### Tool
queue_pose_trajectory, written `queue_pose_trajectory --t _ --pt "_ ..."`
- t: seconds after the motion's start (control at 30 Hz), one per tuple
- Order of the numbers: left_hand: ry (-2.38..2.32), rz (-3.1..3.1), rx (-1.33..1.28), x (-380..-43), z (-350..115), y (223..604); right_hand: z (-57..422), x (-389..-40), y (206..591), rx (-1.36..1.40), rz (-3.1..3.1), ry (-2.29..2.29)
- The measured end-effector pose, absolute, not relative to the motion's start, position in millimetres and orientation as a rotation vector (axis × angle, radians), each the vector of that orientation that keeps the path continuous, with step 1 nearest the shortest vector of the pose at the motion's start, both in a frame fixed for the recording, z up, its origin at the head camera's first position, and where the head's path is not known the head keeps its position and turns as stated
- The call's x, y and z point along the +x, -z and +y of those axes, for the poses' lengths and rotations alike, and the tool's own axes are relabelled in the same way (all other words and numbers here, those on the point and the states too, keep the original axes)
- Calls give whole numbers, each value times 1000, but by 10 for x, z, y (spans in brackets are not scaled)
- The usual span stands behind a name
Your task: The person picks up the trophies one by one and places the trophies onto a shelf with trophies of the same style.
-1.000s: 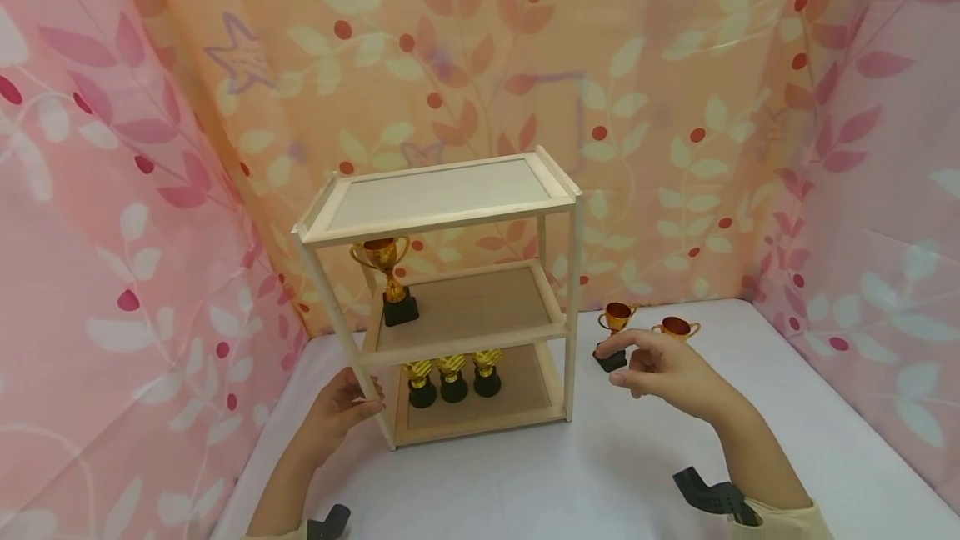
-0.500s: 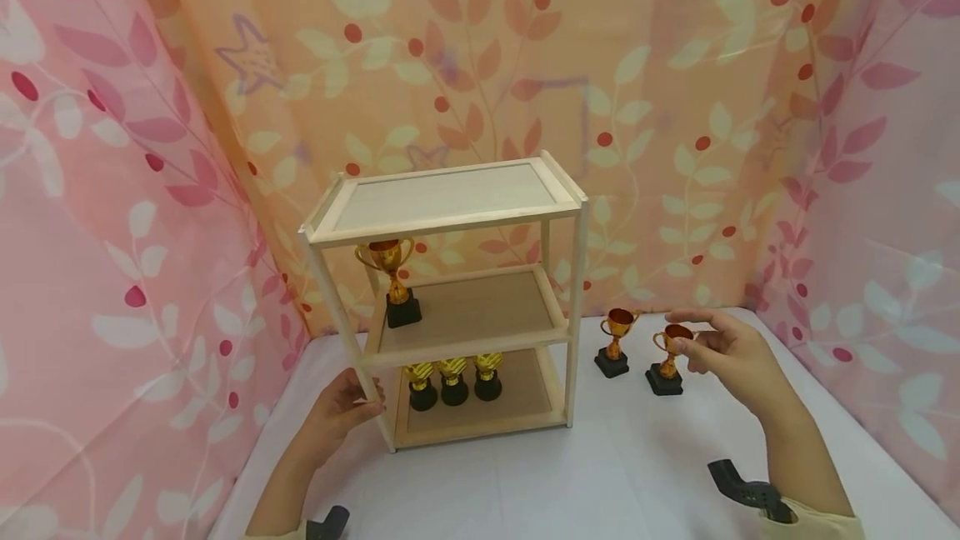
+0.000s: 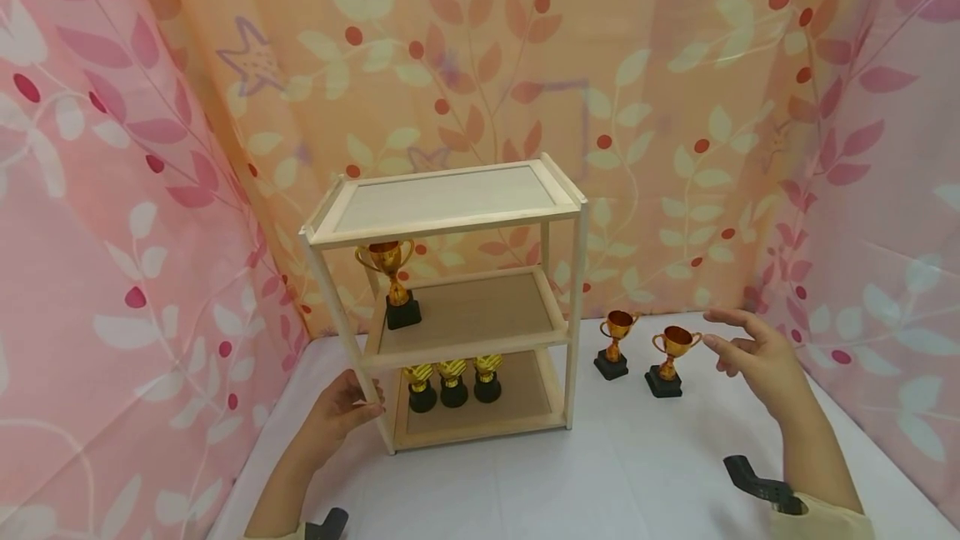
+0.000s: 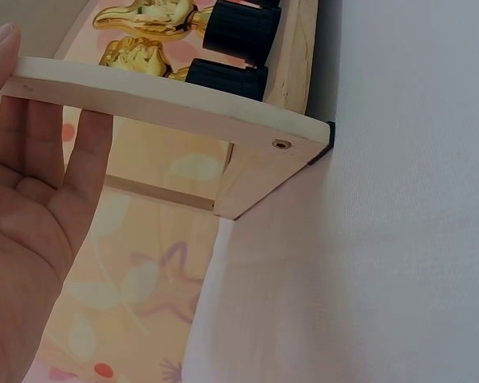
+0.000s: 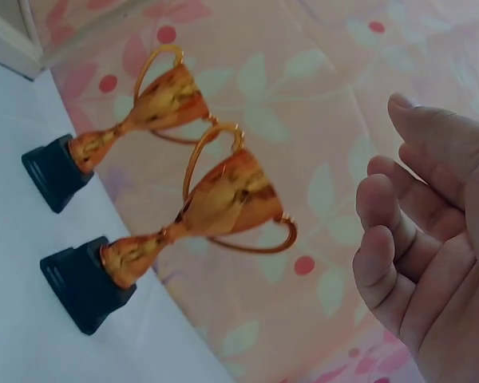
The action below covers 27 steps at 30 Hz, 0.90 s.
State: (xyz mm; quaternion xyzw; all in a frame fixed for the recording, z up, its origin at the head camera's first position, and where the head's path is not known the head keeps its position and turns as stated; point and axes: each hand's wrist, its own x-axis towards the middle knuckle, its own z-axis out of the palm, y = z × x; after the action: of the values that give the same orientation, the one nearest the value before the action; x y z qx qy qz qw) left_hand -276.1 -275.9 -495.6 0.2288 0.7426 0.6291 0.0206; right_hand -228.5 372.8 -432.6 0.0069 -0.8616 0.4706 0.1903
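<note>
My left hand (image 3: 341, 415) grips the front left post of a pale wooden three-tier shelf (image 3: 465, 348). In the left wrist view, the thumb (image 4: 1, 60) lies on one side of the post (image 4: 168, 100) and the fingers on the other. Two gold trophy cups on black bases stand upright on the table right of the shelf: one farther back (image 3: 617, 344), one nearer (image 3: 670, 361). Just right of the nearer cup hovers my right hand (image 3: 761, 365), holding nothing, its fingers loosely bent. The right wrist view shows a gap between that hand (image 5: 431, 239) and the nearer trophy (image 5: 223, 199).
A gold trophy cup (image 3: 393, 282) stands at the left of the middle tier. Several smaller gold trophies (image 3: 453, 382) line the bottom tier, their tops partly hidden by the middle tier. White cloth covers the table (image 3: 600, 473). Patterned curtains (image 3: 480, 65) enclose the back and sides.
My right hand has moved right, from in front of the trophies to beside the nearer cup, so both cups now show fully. The left hand keeps its hold on the post.
</note>
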Motion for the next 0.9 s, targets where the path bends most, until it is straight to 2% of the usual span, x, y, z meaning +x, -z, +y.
queue_pose_trajectory --t 0.4,0.9 --pt "-1964 2286 719 -2744 -2748 4939 3973 -2436 4722 -99 -2333 -1393" --pt "-1993 2247 806 -2764 -2767 4972 4090 -2582 5185 -84 -2561 -1513"
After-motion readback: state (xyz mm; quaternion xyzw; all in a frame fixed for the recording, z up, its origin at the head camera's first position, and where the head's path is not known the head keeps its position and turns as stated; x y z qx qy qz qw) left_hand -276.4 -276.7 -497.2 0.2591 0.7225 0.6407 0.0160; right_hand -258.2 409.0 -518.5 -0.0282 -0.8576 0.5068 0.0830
